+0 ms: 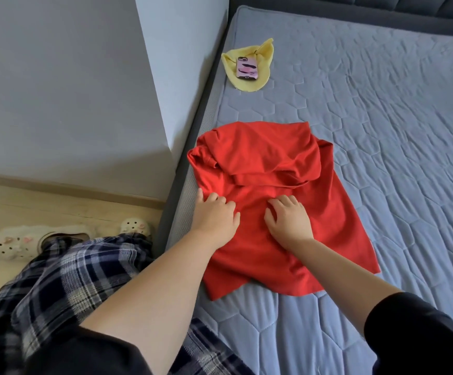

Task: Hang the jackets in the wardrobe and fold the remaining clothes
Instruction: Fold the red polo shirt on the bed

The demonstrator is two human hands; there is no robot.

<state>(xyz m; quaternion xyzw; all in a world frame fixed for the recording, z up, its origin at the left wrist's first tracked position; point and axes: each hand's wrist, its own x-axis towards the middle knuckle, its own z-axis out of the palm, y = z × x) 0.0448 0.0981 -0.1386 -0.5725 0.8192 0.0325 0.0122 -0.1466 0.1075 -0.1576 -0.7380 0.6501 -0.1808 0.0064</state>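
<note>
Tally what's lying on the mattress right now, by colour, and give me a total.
Red: 1, the shirt, with the left hand and right hand resting on it.
Yellow: 1, the cloth near the mattress edge.
Pink: 1, the phone lying on the yellow cloth.
Total: 3

A pink phone (246, 68) lies on a yellow cloth (257, 83).
</note>
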